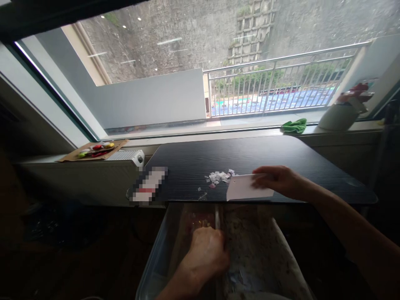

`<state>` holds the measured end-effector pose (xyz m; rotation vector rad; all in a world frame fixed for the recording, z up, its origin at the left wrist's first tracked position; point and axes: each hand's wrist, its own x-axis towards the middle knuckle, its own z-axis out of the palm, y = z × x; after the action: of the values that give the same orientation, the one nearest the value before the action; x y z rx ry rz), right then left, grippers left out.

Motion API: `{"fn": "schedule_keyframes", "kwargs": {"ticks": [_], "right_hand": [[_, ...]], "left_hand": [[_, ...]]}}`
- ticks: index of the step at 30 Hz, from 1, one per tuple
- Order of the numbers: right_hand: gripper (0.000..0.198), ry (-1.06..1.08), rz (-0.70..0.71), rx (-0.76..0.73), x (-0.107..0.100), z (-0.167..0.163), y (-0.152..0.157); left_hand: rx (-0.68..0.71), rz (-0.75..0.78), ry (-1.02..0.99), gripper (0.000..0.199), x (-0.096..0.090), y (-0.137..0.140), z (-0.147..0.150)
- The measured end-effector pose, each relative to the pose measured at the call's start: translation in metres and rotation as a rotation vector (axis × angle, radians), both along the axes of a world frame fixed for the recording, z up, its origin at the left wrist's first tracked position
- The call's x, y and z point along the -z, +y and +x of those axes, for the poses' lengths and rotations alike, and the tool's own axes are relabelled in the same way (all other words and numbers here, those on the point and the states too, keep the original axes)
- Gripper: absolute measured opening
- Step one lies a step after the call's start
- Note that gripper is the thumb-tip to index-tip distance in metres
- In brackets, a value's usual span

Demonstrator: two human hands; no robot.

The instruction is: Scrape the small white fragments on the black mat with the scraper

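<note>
My right hand [276, 180] is closed on a flat white card [242, 187] with a small hole near one corner, perhaps a plastic scraper. The card stands on the dark table [250, 152] near its front edge. Against its left side lies a small heap of white paper scraps [220, 176]. Below the table edge, my left hand [208, 248] is curled over an open clear plastic bin [156, 254], beside an upright pale strip [217, 216]. Its fingers point away and are mostly hidden, so what they grip is not visible.
A blurred-out object [150, 185] lies at the table's left end. Left of it, a radiator [125, 156] carries brown cardboard [70, 156] with small colourful items. On the sill are a green cloth [294, 126] and a pale pot [337, 116], before a large window.
</note>
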<state>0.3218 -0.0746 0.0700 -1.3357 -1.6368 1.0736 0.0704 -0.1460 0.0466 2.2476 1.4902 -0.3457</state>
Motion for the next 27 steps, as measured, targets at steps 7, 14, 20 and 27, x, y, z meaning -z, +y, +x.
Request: {"fn": "schedule_keyframes", "kwargs": {"ticks": [7,14,20,27], "right_hand": [[0.046,-0.074,0.001,0.022,0.002,0.002,0.003],[0.043,-0.122,-0.006,0.058,-0.003,0.001,0.005],[0.038,-0.108,-0.015,0.064,-0.01,-0.006,0.007],[0.038,-0.115,-0.001,0.058,-0.012,-0.004,0.005]], "left_hand": [[0.011,0.021,0.008,0.038,0.003,0.0,0.0],[0.011,0.019,0.014,0.037,0.001,0.0,0.001],[0.005,0.03,-0.001,0.037,0.003,0.0,0.0],[0.009,0.027,-0.008,0.036,0.003,-0.002,0.002]]}}
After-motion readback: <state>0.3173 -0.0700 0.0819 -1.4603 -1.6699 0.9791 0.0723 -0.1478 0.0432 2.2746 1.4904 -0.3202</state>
